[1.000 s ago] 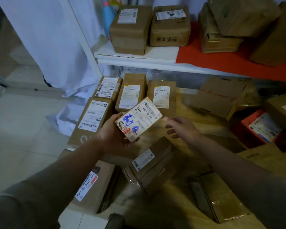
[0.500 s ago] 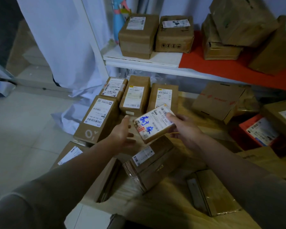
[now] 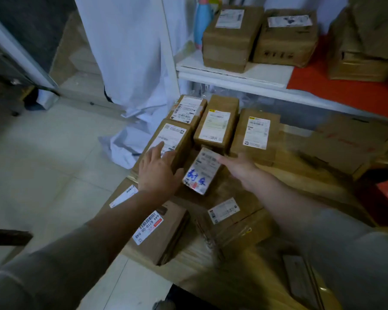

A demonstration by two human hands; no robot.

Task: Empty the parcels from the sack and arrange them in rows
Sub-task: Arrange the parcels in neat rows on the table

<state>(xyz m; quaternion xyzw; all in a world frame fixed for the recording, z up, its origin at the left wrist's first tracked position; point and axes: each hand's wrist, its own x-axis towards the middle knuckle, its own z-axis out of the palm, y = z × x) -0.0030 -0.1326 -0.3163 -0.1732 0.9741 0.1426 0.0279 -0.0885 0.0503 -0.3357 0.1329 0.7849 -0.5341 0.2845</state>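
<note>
Small parcel, white label with blue handwriting, lies tilted on the wooden platform just in front of the middle box of the back row. My right hand has its fingers straight, tips touching the parcel's far right corner; it grips nothing. My left hand is spread flat, fingers extended over the long box beside the parcel, resting on or just above it; I cannot tell which.

Step in hand, as I judge it: seating this parcel as the start of a second row. The next move calls for a nudge to square it with the labelled boxes behind.

Surroundings: nearer me, two more brown boxes and lie askew, not yet in line, and they crowd the space where the row would run. The white sack hangs at left over the tiled floor. A shelf above carries further cartons
</note>
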